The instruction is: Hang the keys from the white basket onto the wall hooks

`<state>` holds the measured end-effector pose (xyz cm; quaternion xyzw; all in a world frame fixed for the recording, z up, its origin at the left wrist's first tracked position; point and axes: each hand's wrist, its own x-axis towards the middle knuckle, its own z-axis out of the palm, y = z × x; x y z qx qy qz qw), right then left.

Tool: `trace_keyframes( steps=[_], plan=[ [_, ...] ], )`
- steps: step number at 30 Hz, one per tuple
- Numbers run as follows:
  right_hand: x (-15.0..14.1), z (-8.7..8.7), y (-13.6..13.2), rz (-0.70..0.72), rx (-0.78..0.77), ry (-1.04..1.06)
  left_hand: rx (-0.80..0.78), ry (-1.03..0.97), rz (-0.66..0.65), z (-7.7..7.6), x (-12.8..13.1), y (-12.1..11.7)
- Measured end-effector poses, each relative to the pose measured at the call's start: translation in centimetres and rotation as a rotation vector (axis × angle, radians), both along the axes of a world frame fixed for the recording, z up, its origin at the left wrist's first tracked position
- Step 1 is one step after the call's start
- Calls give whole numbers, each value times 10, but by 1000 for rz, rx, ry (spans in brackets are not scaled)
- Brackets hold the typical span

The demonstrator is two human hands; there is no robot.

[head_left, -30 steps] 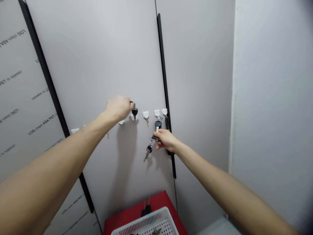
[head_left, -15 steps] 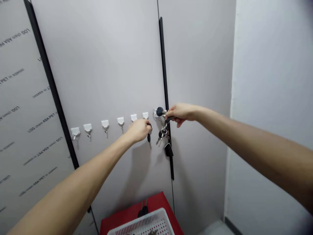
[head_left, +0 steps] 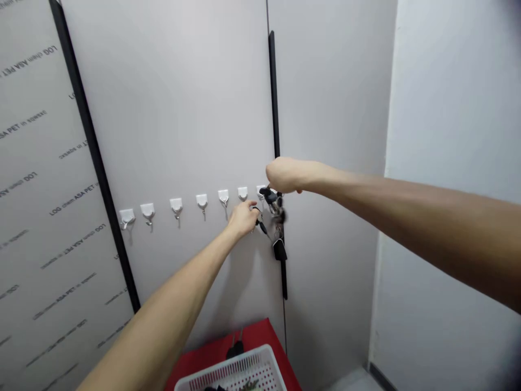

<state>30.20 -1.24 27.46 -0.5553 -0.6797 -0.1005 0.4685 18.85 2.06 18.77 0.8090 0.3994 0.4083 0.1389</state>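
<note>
My left hand (head_left: 243, 217) is pinched on a key with a black head (head_left: 261, 224), held just below the right part of a row of white hooks (head_left: 202, 201). Close to its right, a bunch of keys (head_left: 274, 201) with black heads hangs at the right end of the row, partly blurred. My right hand (head_left: 285, 175) is closed at the top of that bunch, its fingertips hidden behind the hand. A black tag (head_left: 279, 250) dangles at the bottom of the bunch, in front of the dark door handle.
Below, a white plastic basket (head_left: 266, 358) with keys inside stands on a red surface (head_left: 260, 331). Two keys with black heads (head_left: 235, 349) lie behind the basket. A long black handle strip (head_left: 273, 98) runs down the grey cabinet door (head_left: 163, 108). A wall rises at right.
My left hand has moved right with its key, toward the bunch. The right hand has shifted slightly left and up and turned, its back now hiding its fingers. The bunch has swung.
</note>
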Motion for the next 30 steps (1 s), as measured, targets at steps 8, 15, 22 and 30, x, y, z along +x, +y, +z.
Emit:
trace_keyframes(
  steps=[8, 15, 22, 30],
  plan=[
    [14, 28, -7, -273, -302, -217, -285, 11, -156, -33, -16, -9],
    [-2, 9, -5, -397, -155, -413, -615, 239, -349, -168, -53, -50],
    [4, 5, -56, -155, -49, -275, -798, 252, -156, -259, -92, -61],
    [-26, -168, -78, 336, -648, -239, -697, 364, -52, -261, -135, -71]
  ],
)
